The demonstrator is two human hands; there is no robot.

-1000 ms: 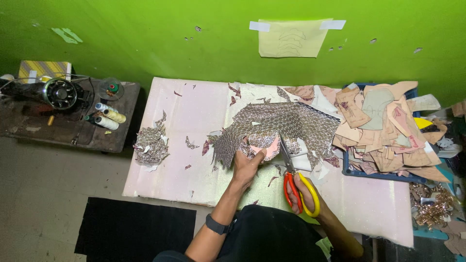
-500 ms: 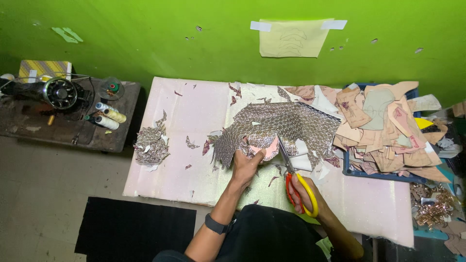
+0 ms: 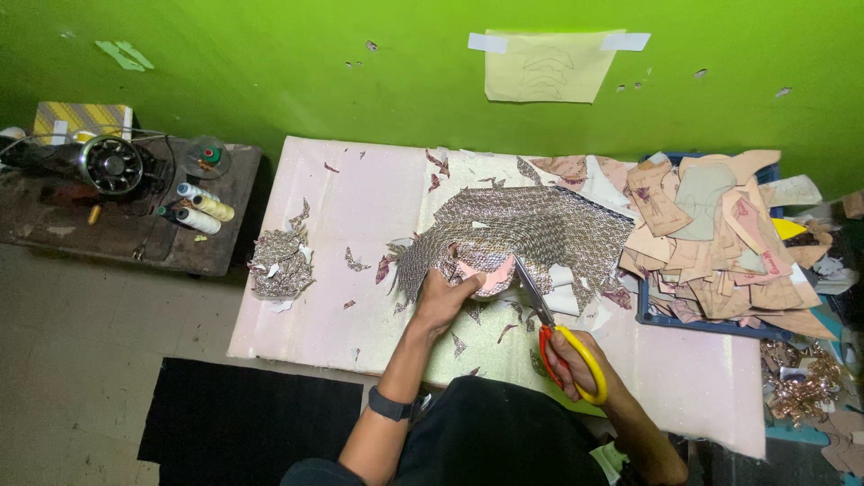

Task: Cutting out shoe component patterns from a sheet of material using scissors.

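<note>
Blue plastic crate (image 3: 684,321) heaped with tan cut pattern pieces (image 3: 711,243), my left hand (image 3: 443,299) gripping silvery scaled fabric (image 3: 531,229), my right hand (image 3: 585,360) closed through red-and-yellow-handled scissors (image 3: 553,337)

A pale yellow paper sheet (image 3: 543,66) hangs on the green wall (image 3: 270,63) above the table, a wide rectangle held at its 2 upper corners by strips of white tape (faint curved outlines show on it, too small to make out). At the far left, behind the black sewing machine (image 3: 103,164), a flat rectangular package (image 3: 83,118) with yellow and grey diagonal stripes leans near the wall. 2 small scraps of pale green tape (image 3: 126,56) stick to the wall above it.
</note>
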